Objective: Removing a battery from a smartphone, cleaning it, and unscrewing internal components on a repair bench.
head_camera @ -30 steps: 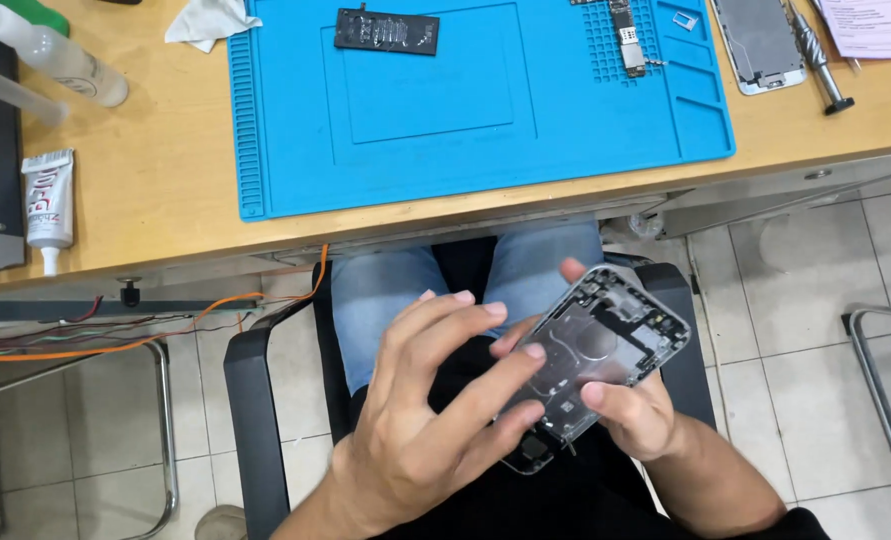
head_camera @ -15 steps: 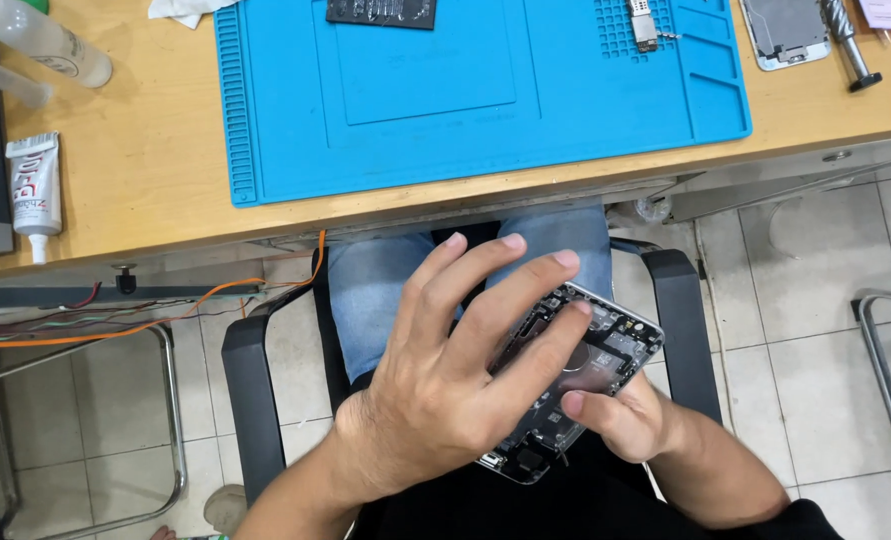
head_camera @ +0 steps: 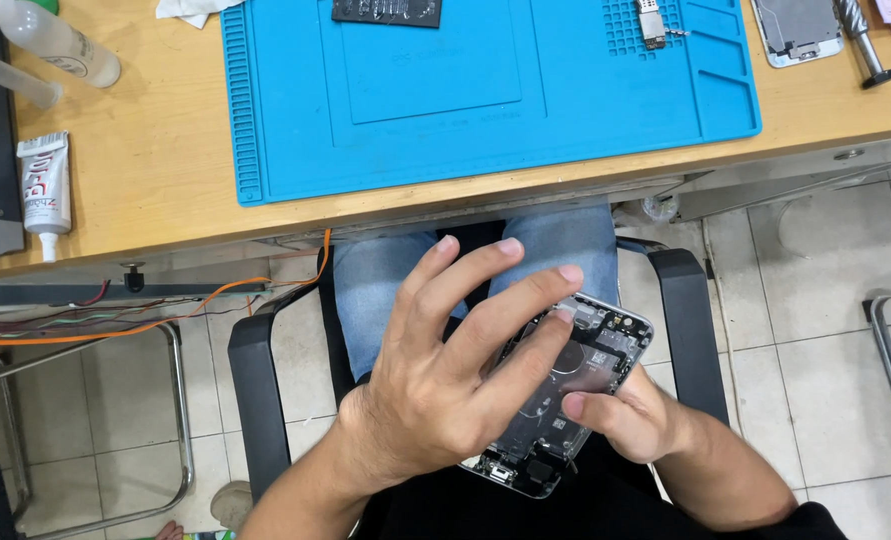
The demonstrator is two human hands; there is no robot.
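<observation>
We held an opened phone housing (head_camera: 565, 385) over our lap, near the front edge of the wooden desk (head_camera: 155, 170) and between the black armrests of the chair (head_camera: 687, 330). Our right hand (head_camera: 630, 420) cradled it from below on the right, fingers curled round its edge and the thumb pressed on the exposed inner parts. Our left hand (head_camera: 445, 390) lay over the left half of the housing with its fingers spread wide, gripping nothing; one fingertip touched the inside near the far end.

Farther off, a blue silicone work mat (head_camera: 485, 100) covered the middle of the desk, with a dark flat battery (head_camera: 385, 10) at its far edge. A white glue tube (head_camera: 43, 190) lay at the left. A phone screen panel (head_camera: 797, 28) and a metal tool (head_camera: 862, 40) sat at the far right.
</observation>
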